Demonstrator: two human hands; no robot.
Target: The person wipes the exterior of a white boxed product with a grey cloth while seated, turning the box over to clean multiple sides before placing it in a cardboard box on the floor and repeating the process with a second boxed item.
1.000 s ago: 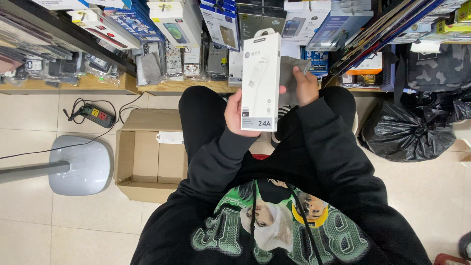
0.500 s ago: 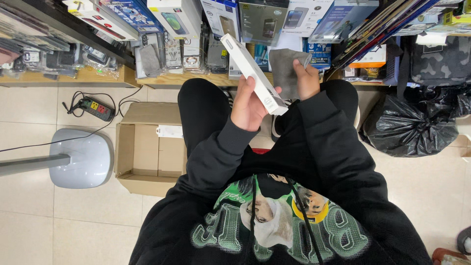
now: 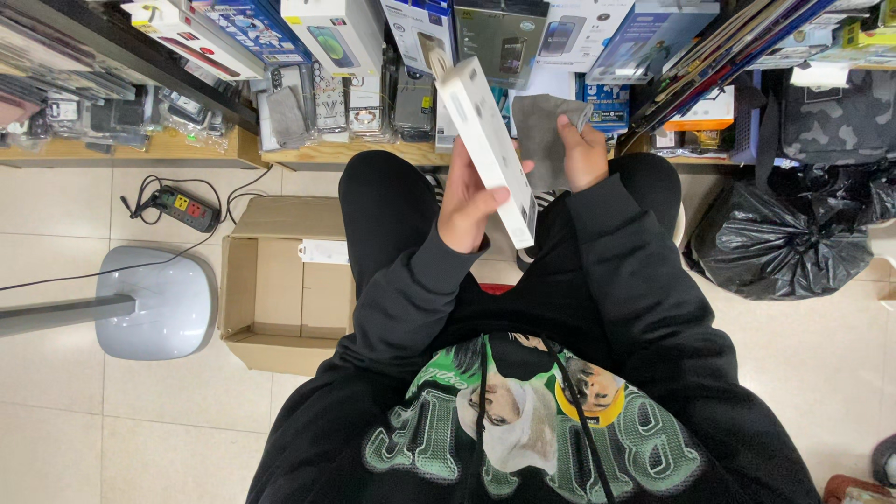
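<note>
The floor was pale beige glossy tile (image 3: 56,429). A low wooden shelf (image 3: 177,149) packed with boxed goods ran along the top. On the floor sat an open brown cardboard box (image 3: 280,289), a grey rounded stand base (image 3: 154,303), a black power strip (image 3: 185,207) and a black plastic rubbish bag (image 3: 784,243)
</note>
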